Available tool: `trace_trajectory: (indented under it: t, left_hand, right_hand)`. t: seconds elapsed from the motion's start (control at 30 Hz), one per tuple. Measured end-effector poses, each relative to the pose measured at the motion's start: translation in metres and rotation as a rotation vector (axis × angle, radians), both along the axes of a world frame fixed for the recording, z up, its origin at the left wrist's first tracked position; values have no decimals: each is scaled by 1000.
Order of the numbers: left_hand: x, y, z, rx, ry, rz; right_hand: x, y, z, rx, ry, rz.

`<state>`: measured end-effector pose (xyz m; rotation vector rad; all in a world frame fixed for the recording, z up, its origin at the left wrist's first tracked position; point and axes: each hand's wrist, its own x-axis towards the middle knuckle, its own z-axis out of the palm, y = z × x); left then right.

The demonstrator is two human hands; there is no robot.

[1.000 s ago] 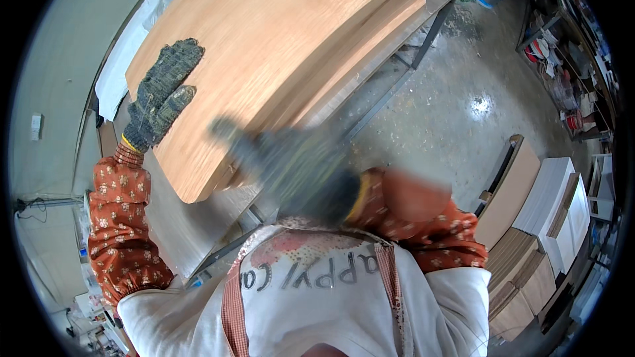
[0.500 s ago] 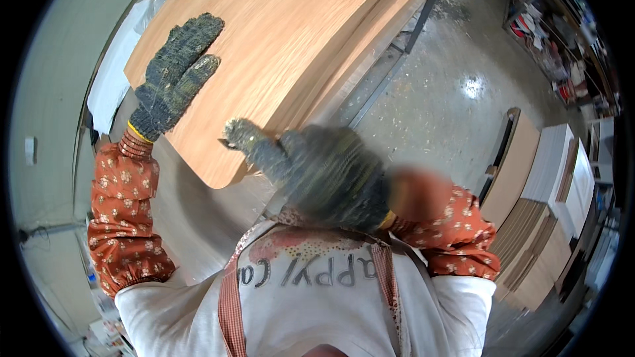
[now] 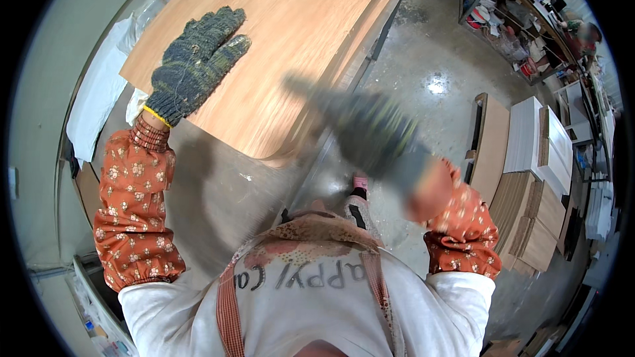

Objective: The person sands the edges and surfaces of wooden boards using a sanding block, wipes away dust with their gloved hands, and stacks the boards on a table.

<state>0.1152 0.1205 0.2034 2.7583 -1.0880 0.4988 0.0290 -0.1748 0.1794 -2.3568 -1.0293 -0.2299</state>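
A large wood veneer sheet (image 3: 278,46) is lying flat on the grey tabletop (image 3: 218,192). The gloved left hand (image 3: 195,59) is pressing flat on the sheet's near-left part, fingers spread, grasping nothing. The gloved right hand (image 3: 370,132) is hovering blurred beside the sheet's near-right edge; its grip cannot be told.
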Motion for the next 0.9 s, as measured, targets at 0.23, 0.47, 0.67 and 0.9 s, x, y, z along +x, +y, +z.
trace_trajectory:
  t: [0.23, 0.47, 0.67, 0.9]
  left_hand:
    - [3, 3, -4, 162, -262, -153]
    - [4, 8, -5, 168, -299, -143]
    - [5, -2, -9, 87, -281, -43]
    - [2, 2, -6, 145, -299, -3]
  right_hand:
    - [2, 15, -13, -71, -95, -166]
    - [-10, 8, 3, 202, -34, -82]
    - [21, -4, 0, -183, -335, -137]
    - [-46, 26, 24, 12, -8, 122]
